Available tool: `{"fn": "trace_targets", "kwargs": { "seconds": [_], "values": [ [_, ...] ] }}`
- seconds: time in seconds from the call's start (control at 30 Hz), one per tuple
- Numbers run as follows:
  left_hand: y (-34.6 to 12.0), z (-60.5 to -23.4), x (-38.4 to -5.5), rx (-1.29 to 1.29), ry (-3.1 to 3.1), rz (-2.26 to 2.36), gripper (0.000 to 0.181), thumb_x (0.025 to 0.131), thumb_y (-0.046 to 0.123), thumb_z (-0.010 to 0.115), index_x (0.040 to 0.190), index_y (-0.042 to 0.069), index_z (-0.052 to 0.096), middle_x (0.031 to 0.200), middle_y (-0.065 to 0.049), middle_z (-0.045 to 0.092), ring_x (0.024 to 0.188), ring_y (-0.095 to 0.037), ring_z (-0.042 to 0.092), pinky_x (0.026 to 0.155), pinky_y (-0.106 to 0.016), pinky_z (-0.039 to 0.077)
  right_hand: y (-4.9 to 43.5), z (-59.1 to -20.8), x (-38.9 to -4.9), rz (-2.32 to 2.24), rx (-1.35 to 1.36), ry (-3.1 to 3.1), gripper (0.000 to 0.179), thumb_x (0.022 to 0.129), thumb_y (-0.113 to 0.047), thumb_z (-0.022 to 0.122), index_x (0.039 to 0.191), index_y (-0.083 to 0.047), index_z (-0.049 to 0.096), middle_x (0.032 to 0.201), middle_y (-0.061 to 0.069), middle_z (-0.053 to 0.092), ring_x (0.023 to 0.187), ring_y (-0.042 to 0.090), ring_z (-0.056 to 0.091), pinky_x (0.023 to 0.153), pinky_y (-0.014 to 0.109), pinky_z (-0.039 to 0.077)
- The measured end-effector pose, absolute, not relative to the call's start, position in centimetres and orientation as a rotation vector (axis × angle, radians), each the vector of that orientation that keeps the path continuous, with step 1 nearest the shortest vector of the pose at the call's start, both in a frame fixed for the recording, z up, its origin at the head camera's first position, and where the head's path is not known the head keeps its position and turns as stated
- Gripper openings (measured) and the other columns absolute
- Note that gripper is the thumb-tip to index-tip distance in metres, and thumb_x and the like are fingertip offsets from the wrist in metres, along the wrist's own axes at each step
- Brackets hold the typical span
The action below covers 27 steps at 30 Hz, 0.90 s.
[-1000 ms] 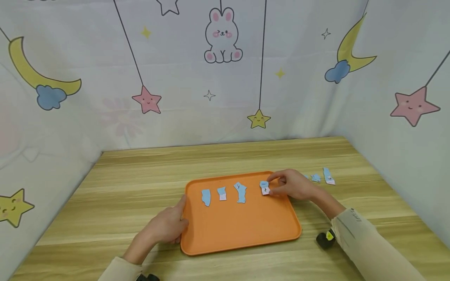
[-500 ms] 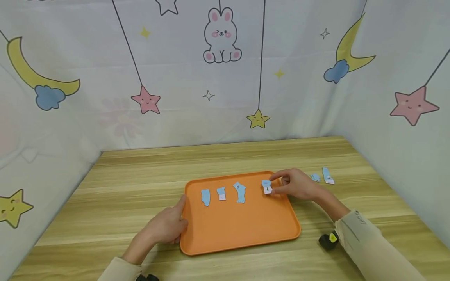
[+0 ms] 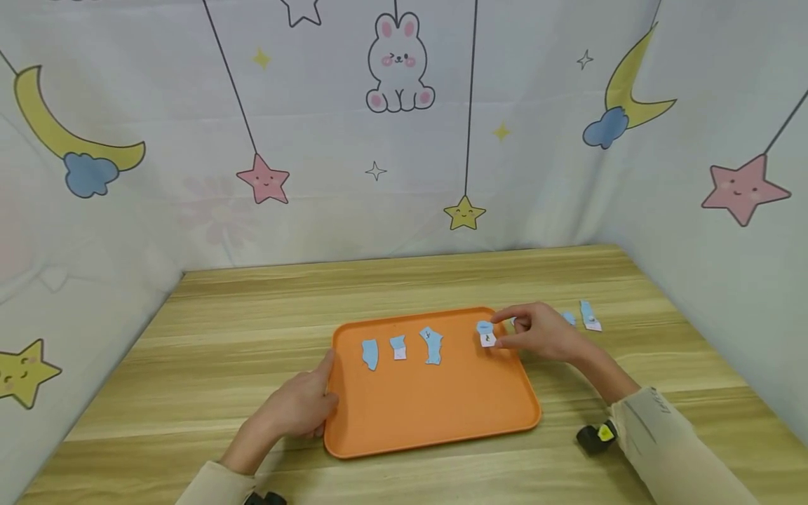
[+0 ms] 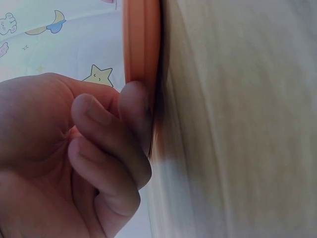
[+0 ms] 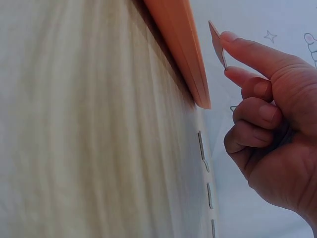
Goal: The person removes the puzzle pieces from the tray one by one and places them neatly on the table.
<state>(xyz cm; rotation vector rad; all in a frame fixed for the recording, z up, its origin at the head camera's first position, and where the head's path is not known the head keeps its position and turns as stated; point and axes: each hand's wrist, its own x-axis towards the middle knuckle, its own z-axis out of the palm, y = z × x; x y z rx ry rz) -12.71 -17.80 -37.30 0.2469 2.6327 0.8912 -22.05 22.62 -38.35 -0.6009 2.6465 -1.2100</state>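
A small ragged-edged piece of paper [image 3: 487,334], blue above and white below, is pinched between the thumb and index finger of my right hand [image 3: 543,333]. It overlaps the tray's upper right corner. In the right wrist view the piece [image 5: 217,44] shows edge-on and tilted, its other fingers curled into the palm. My left hand [image 3: 301,401] grips the left rim of the orange tray [image 3: 435,410]. In the left wrist view its bent fingers sit against the tray's side [image 4: 141,44]. Three similar pieces lie in the tray: a blue one [image 3: 369,355], a blue-and-pink one [image 3: 398,348] and a longer one [image 3: 432,346].
Right of the tray, more pieces lie on the wooden table [image 3: 208,337], among them a blue-and-white one [image 3: 590,315] and a blue one [image 3: 569,318] partly behind my right hand. A printed curtain [image 3: 328,126] encloses the table's back and sides.
My right hand has shifted slightly right with the pinched piece. My left hand and the tray stay where they were.
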Motion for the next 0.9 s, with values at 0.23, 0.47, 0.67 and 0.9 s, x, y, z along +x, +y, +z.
{"fn": "trace_targets", "kwargs": {
  "seconds": [0.23,0.47,0.67,0.9],
  "values": [
    [-17.8,-37.3,-12.8,0.248,2.629,0.875,0.075,0.091,0.007,0.044,0.153,0.001,0.002,0.049,-0.003,0.057,0.033,-0.012,0.044,0.037,-0.027,0.035,23.0,-38.1,-21.7,-1.24,-0.586,2.66,0.039,0.075,-0.034,0.079,0.11,-0.019,0.069,0.055,-0.005,0.03,0.049,0.007,0.027,0.047,0.022,0.029],
    [-17.9,-37.3,-12.9,0.238,2.618,0.871,0.075,0.091,0.008,0.044,0.153,0.002,0.001,0.05,-0.003,0.058,0.034,-0.012,0.044,0.038,-0.026,0.035,23.4,-38.1,-21.6,-1.258,-0.589,2.654,0.04,0.074,-0.035,0.08,0.109,-0.017,0.069,0.055,-0.006,0.029,0.049,0.007,0.026,0.048,0.023,0.029],
    [-17.8,-37.2,-12.7,0.248,2.623,0.888,0.074,0.091,0.006,0.044,0.152,0.001,0.003,0.049,-0.004,0.057,0.033,-0.013,0.044,0.037,-0.027,0.035,23.8,-38.1,-21.4,-1.28,-0.595,2.651,0.041,0.074,-0.034,0.08,0.109,-0.017,0.069,0.055,-0.005,0.03,0.048,0.006,0.028,0.048,0.022,0.03],
    [-17.9,-37.3,-12.8,0.244,2.621,0.88,0.074,0.091,0.007,0.043,0.152,0.001,0.002,0.049,-0.004,0.057,0.033,-0.012,0.043,0.038,-0.026,0.035,24.5,-38.1,-21.0,-1.335,-0.605,2.608,0.041,0.075,-0.029,0.08,0.112,-0.014,0.068,0.055,-0.004,0.033,0.048,0.006,0.029,0.048,0.023,0.033]
  ]
}}
